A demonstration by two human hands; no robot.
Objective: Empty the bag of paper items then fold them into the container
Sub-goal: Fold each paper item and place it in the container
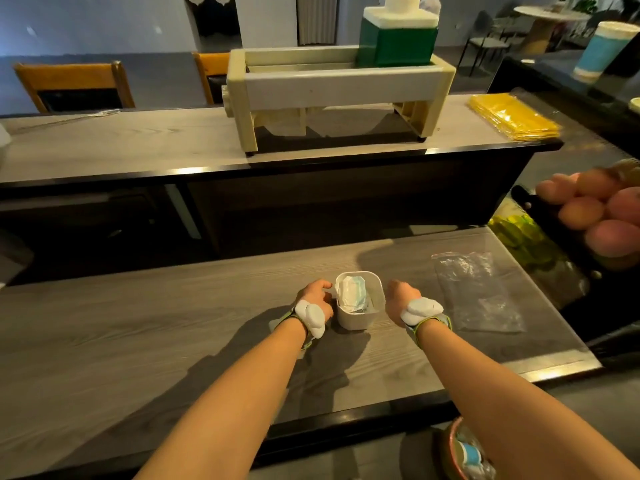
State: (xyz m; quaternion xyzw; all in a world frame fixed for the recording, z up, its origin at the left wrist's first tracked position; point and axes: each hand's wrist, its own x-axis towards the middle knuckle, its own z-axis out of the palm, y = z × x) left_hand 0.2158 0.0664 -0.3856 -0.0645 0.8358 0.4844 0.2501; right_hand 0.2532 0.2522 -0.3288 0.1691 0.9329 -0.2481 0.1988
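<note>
A small white square container (356, 320) stands on the wooden counter in front of me. Folded white and pale-blue paper items (353, 294) lie inside it. My left hand (317, 294) sits just left of the container, fingers loosely curled toward its rim; whether they touch it I cannot tell. My right hand (398, 297) is just right of the container, fingers curled under, holding nothing that I can see. The clear plastic zip bag (478, 292) lies flat on the counter further right and looks flat.
A raised counter behind carries a beige slicer-like machine (332, 95) and a stack of yellow cloths (514, 116). Eggs (595, 209) and green items (523, 237) sit at the right edge. A bowl (460, 452) sits below the counter's front edge.
</note>
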